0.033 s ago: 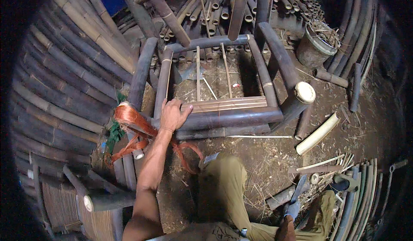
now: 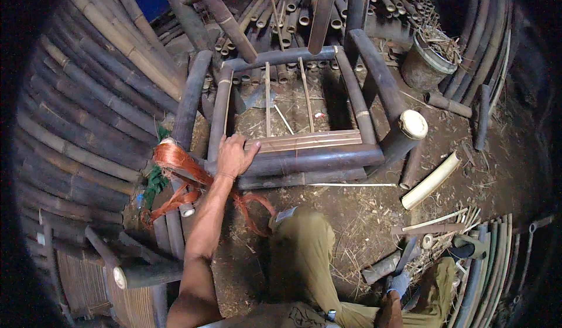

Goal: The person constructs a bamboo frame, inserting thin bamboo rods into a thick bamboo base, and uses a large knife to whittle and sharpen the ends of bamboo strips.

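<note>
Only the view has shifted slightly. Left hand [image 2: 235, 157] rests on thin bamboo slats [image 2: 316, 142] along a bamboo frame's [image 2: 293, 160] front rail, grip unclear; gloved right hand [image 2: 399, 283] clasps a knife [image 2: 405, 258]. Slats look light, stiff, best held by their ends. Littered dirt floor [image 2: 360, 211]; stacked bamboo poles [image 2: 88, 120] alongside.

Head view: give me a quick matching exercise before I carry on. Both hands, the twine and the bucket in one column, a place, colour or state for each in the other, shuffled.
1. Left hand
2. Right hand
3. Twine
4. Bucket

A. Orange
B. Heaped with scraps, upper right of the view
C. Gloved, holding a blade
D. Bare, resting at the left end of the slats

Pairs: 1-D, 2-C, 3-A, 4-B
</note>
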A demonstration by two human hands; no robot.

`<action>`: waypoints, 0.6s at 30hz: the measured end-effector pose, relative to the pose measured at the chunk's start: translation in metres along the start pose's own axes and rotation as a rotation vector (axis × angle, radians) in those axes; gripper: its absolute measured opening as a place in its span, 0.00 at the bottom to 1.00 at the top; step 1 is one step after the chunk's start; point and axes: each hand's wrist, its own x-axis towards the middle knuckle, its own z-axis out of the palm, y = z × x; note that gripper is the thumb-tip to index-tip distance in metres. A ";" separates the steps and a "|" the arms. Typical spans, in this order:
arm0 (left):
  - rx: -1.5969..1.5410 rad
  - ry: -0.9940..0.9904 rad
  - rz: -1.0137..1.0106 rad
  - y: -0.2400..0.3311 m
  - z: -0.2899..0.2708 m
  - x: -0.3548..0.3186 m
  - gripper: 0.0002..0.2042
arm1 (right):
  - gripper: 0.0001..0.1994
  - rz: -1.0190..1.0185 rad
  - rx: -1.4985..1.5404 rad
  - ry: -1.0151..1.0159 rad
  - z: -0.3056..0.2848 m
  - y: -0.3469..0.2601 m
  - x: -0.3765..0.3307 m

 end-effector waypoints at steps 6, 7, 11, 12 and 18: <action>-0.310 0.212 0.281 0.030 0.028 0.022 0.25 | 0.36 -0.311 0.193 0.131 -0.140 -0.162 0.003; -0.423 0.114 0.351 0.055 0.029 0.038 0.26 | 0.38 -0.441 0.319 0.098 -0.155 -0.193 0.006; -0.104 -0.490 0.153 0.119 0.019 0.061 0.27 | 0.44 -0.790 0.571 -0.168 -0.200 -0.343 -0.002; 0.014 -0.682 0.075 0.130 0.010 0.063 0.28 | 0.44 -0.828 0.624 -0.201 -0.191 -0.366 0.005; -0.050 -0.201 0.171 0.099 0.046 0.035 0.30 | 0.23 -0.699 0.959 -0.682 -0.180 -0.407 -0.010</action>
